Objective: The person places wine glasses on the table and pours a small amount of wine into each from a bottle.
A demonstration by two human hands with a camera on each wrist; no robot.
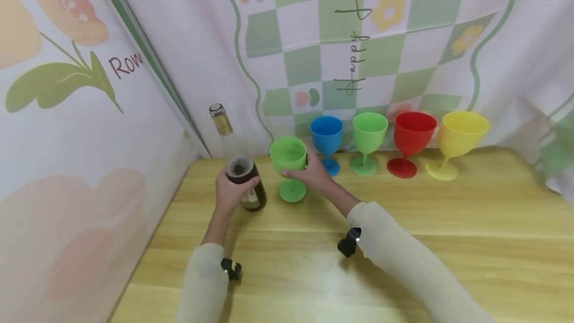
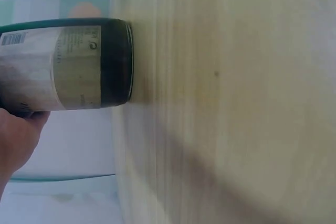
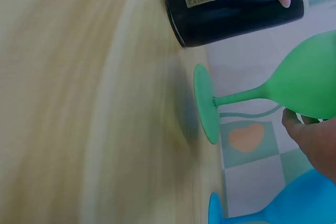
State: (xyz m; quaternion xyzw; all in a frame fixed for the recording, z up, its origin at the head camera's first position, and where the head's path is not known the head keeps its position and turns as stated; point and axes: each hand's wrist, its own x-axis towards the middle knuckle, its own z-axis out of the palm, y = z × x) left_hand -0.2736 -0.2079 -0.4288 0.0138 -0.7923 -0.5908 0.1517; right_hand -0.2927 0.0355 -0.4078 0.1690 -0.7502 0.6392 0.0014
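Observation:
In the head view my left hand (image 1: 230, 191) grips a dark wine bottle (image 1: 254, 198) around its body, near the table's left side. The bottle has a clear neck with a gold band, and its pale label (image 2: 76, 66) shows in the left wrist view. To its right, my right hand (image 1: 314, 173) holds a light green goblet (image 1: 288, 151) by the bowl, thumb in front. In the right wrist view the goblet's round foot (image 3: 206, 103) is close to the tabletop; whether it touches is hard to tell.
Along the back of the wooden table (image 1: 287, 263) stand a blue goblet (image 1: 327, 133), another green goblet (image 1: 369, 133), a red goblet (image 1: 413, 133) and a yellow goblet (image 1: 462, 136). Behind them hangs a checkered cloth (image 1: 341, 29). A flower-printed cloth (image 1: 89, 138) borders the left.

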